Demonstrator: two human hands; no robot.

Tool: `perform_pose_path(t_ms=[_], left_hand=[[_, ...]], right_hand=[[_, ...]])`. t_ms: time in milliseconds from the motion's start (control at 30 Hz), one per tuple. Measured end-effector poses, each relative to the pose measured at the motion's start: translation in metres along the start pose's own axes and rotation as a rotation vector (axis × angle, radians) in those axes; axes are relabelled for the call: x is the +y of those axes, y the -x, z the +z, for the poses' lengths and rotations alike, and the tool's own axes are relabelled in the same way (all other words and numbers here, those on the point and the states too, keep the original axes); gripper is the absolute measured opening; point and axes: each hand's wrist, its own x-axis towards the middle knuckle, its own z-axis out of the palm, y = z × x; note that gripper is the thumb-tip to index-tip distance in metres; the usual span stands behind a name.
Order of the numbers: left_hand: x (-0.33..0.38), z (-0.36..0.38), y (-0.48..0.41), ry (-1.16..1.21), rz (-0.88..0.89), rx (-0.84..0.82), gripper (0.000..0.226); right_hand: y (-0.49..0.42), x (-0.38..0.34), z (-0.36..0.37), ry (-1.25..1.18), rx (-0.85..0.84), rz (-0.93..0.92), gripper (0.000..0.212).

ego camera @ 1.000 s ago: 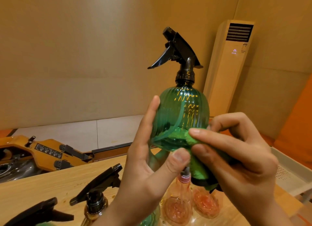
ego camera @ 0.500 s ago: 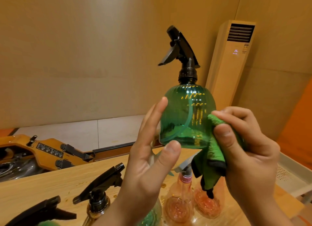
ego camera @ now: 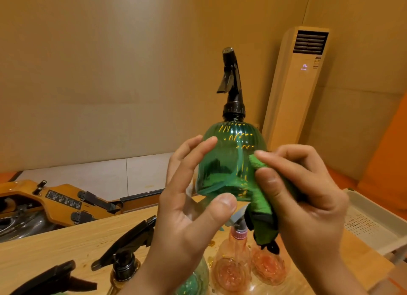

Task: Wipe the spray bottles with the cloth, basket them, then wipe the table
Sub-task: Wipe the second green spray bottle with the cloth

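Well, I am early in this job. My left hand [ego camera: 189,206] holds the green ribbed translucent plastic spray bottle [ego camera: 229,162] upright in the air above the light wooden table [ego camera: 55,246], thumb under its base and fingers along its left side. My right hand [ego camera: 308,195] pinches the bunched green microfibre cloth [ego camera: 262,215] between thumb and fingers and presses it against the bottle's lower right side. The wiping of this one is under way (how much of its surface is already clean I cannot tell).

Below my hands, on the table, stand a pink translucent plastic bottle [ego camera: 233,270] with its pink twin [ego camera: 267,264] just beside it, an amber bottle with a black trigger [ego camera: 123,268], and a sliver of a second green bottle [ego camera: 193,281]. A further black trigger head [ego camera: 50,281] shows at the lower left edge, its bottle out of view.

The white perforated plastic basket [ego camera: 372,217] sits at the table's right end, and no bottle shows in the part I can see. By my reckoning nearly everything is left: finish this bottle, basket it, wipe and basket the others, then wipe the table.
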Motion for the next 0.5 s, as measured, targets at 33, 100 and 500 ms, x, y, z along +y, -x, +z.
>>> perform_pose_path(t_ms=[33, 100, 500], left_hand=[[0.000, 0.000, 0.000, 0.000, 0.013, 0.009, 0.062], [0.002, -0.002, -0.002, -0.008, 0.052, 0.033, 0.061], [0.003, 0.000, -0.002, -0.030, 0.069, 0.061, 0.059]], right_hand=[[0.000, -0.002, 0.001, 0.050, -0.028, -0.040, 0.023], [0.000, -0.005, 0.002, 0.094, -0.071, -0.093, 0.023], [0.004, -0.003, 0.002, 0.243, -0.038, -0.166, 0.025]])
